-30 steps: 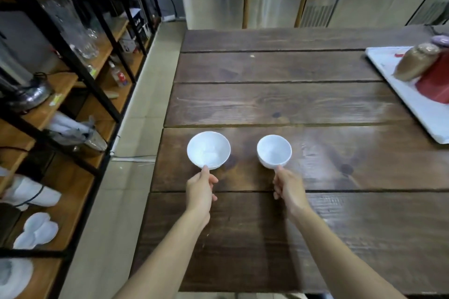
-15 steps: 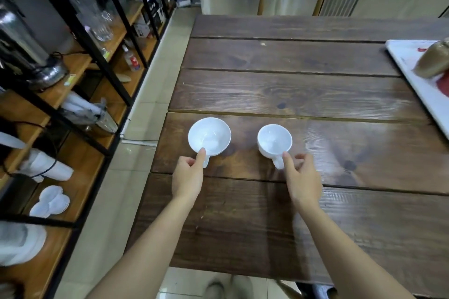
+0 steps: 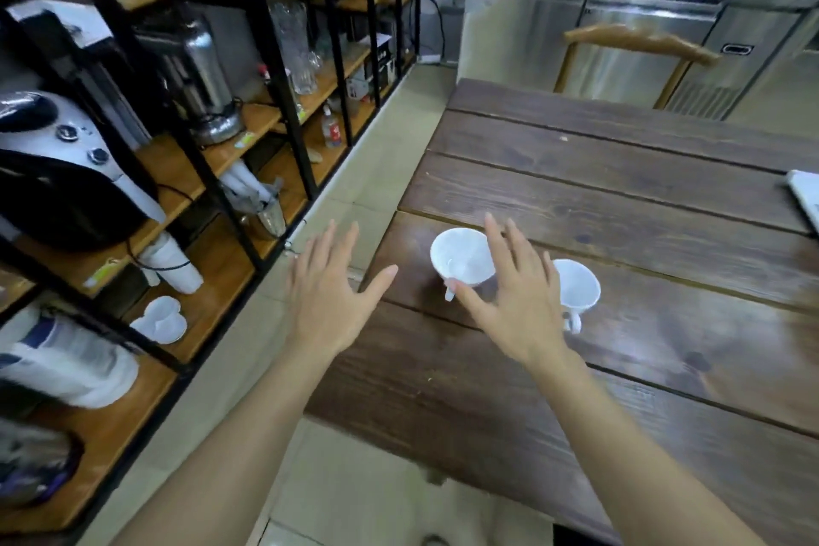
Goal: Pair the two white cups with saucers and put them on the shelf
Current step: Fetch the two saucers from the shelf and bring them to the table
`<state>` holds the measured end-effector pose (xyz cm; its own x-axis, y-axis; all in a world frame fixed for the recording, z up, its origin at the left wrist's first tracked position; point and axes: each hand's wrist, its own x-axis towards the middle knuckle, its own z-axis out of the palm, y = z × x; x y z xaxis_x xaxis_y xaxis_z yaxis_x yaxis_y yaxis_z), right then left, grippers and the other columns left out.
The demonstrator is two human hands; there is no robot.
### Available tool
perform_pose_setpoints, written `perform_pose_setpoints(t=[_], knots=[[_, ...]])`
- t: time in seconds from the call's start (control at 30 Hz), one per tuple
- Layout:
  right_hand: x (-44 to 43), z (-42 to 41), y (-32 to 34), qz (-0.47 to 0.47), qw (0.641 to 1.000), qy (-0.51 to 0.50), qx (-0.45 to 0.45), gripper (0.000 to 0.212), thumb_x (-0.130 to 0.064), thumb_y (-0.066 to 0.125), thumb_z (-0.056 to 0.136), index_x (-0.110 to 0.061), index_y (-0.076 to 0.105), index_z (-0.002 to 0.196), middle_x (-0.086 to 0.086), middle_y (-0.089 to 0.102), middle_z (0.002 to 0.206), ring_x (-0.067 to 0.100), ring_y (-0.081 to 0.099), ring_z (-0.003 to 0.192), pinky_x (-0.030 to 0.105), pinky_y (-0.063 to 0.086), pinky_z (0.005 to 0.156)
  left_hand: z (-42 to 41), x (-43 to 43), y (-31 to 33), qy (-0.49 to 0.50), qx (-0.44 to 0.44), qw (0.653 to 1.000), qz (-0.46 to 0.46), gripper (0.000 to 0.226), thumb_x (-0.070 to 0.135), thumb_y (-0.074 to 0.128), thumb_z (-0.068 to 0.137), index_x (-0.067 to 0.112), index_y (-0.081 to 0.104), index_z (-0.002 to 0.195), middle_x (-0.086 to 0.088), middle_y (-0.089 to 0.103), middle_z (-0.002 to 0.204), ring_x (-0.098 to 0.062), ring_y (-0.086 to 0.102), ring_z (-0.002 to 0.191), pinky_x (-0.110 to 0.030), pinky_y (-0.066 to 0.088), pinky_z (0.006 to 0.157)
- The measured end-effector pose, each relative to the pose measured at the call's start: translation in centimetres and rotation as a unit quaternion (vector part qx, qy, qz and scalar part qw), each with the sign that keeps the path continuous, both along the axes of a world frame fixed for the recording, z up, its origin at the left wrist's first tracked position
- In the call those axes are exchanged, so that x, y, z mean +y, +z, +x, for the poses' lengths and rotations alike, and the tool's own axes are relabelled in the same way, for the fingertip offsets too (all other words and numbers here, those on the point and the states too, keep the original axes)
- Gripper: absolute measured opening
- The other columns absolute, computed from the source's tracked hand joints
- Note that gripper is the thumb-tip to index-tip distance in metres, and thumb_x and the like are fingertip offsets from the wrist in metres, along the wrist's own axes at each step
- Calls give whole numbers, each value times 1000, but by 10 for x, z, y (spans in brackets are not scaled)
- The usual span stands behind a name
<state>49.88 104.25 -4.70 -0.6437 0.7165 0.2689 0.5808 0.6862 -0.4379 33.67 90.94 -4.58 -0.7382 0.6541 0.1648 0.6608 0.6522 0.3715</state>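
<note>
Two white cups stand upright on a dark wooden table (image 3: 620, 199), near its left edge. The left cup (image 3: 461, 255) is partly covered by the person's right hand; its handle points toward the viewer. The right cup (image 3: 578, 284) sits just beside it, handle also toward the viewer.

The right hand (image 3: 516, 297) hovers above the left cup, fingers spread and empty, thumb reaching toward that cup's handle. The left hand (image 3: 330, 288) is also spread wide and empty, palm down, held over the floor just past the table's left edge. Neither hand grips anything.

To the left runs a black-framed shelf (image 3: 195, 173) with wooden boards. Two white saucers (image 3: 161, 319) lie overlapping on a lower board. Above and behind them are stacked paper cups (image 3: 173, 262), a metal urn (image 3: 206, 75) and glassware (image 3: 297, 44). A wooden chair (image 3: 638, 44) stands at the table's far end, in front of steel cabinets (image 3: 611, 40). A white tray's (image 3: 806, 195) corner shows at the right edge.
</note>
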Motion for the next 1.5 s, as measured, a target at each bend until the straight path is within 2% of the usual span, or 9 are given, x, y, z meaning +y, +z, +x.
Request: perform_pose_setpoints(t=[0.17,0.37,0.57,0.73,0.9,1.17,1.3,1.4,1.5], knots=[[-74,-57,22,40,996,85,-9,88,-75,33,76,-35,7,150,9,16,160,26,16,148,50,11,116,-32,-90,20,54,32,998,31,96,81,19,69,29,29,148,-2,25,158,-23,19,146,-47,11,117],[-208,-141,42,58,978,199,6,95,-86,11,68,-35,-4,147,9,16,160,26,17,148,52,11,116,-75,-245,45,166,91,981,48,87,77,23,73,32,28,148,0,27,158,-21,21,146,-43,9,118],[-368,-227,60,90,942,322,39,89,-76,41,73,-28,25,146,15,44,147,30,45,135,55,34,106,-90,-426,67,327,138,934,38,87,77,25,74,30,34,147,-3,32,156,-23,25,145,-43,11,118],[-494,-273,83,64,876,473,70,92,-77,34,75,-36,-2,149,8,15,161,23,14,148,49,10,116,-79,-554,83,460,159,872,49,86,76,25,74,30,37,145,-3,33,155,-23,24,145,-46,13,117],[-608,-312,100,64,811,574,95,93,-77,33,77,-38,-16,147,5,1,163,21,4,149,44,2,117,-70,-651,94,556,177,812,36,88,79,24,74,29,37,145,-4,34,155,-24,24,145,-45,14,117],[-739,-400,98,28,758,641,112,94,-77,36,77,-40,-17,146,6,1,162,22,4,149,42,0,117,-136,-760,89,619,182,763,32,92,83,19,72,31,34,146,-2,31,156,-23,22,146,-45,16,119],[-786,-461,99,32,755,645,112,95,-80,27,72,-40,-19,145,6,1,162,22,4,149,44,4,118,-195,-800,88,629,163,760,26,92,83,15,71,33,28,148,1,25,158,-21,17,147,-45,11,119],[-815,-502,103,15,753,650,100,94,-76,36,77,-41,-22,143,2,-4,162,19,0,149,42,1,118,-231,-831,86,633,156,758,29,100,87,4,66,34,26,148,1,24,159,-20,16,147,-45,12,119],[-842,-531,100,13,761,645,65,93,-73,38,80,-39,-19,146,-2,-9,162,18,-4,149,36,-7,115,-257,-864,81,642,137,754,32,94,84,12,69,35,26,147,3,24,159,-18,14,147,-43,7,120]])
